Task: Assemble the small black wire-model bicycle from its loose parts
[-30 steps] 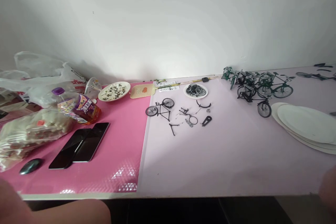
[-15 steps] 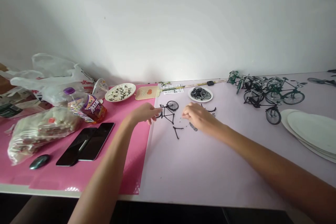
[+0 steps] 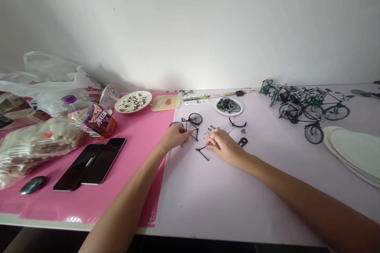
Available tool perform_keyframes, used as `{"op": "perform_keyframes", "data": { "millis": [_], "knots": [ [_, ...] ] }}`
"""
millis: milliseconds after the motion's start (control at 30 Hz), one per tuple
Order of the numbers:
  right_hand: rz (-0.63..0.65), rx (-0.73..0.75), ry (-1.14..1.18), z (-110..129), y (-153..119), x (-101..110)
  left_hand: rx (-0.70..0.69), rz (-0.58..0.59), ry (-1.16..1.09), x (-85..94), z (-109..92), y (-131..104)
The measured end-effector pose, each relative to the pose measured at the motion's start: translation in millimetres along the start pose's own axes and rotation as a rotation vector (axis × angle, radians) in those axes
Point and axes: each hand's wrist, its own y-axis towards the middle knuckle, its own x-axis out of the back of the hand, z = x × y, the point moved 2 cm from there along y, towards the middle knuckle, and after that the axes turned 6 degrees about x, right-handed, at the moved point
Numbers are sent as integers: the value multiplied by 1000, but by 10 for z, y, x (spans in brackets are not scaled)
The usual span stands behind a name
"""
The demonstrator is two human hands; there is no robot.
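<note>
A small black model bicycle (image 3: 193, 125) lies on the pale table, its front part partly hidden by my left hand (image 3: 177, 136). That hand is bent over it, fingers closed at its frame. To the right, my right hand (image 3: 223, 146) is pinched down at one end of a thin black V-shaped frame part (image 3: 203, 154). Under and behind these fingers lie several thin black rods (image 3: 210, 128). A curved black mudguard-like strip (image 3: 237, 123), a small grey piece (image 3: 243, 131) and a black chain-cover-like part (image 3: 243, 141) lie close by.
A white plate of black wheels (image 3: 228, 106) stands behind. Finished-looking model bicycles (image 3: 326, 106) and stacked white plates (image 3: 356, 146) are on the right. On the pink mat sit two phones (image 3: 102, 162), a mouse (image 3: 33, 185), a drink bottle (image 3: 92, 118) and a plate of pieces (image 3: 133, 102).
My right hand has come down to the V-shaped part, which has shifted slightly. My left hand has moved right and lower, onto the bicycle's frame. The view has tilted a little.
</note>
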Motion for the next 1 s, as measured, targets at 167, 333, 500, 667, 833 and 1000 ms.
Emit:
{"op": "perform_keyframes", "data": {
  "millis": [167,333,500,667,833,1000],
  "knots": [
    [-143,2,58,28,2,39,-39,-28,-68,-68,-20,32],
    [-240,-76,123,21,-7,90,-50,-49,-222,-88,27,112],
    [-315,-57,112,3,-10,103,-89,-35,-491,-145,59,183],
    [-362,-87,91,9,-2,122,-215,-24,-559,-222,46,173],
    [-404,-153,119,22,2,140,-269,77,-651,-335,9,123],
    [-523,-219,154,-10,-13,162,-289,59,-658,-410,-39,67]
  ]
}}
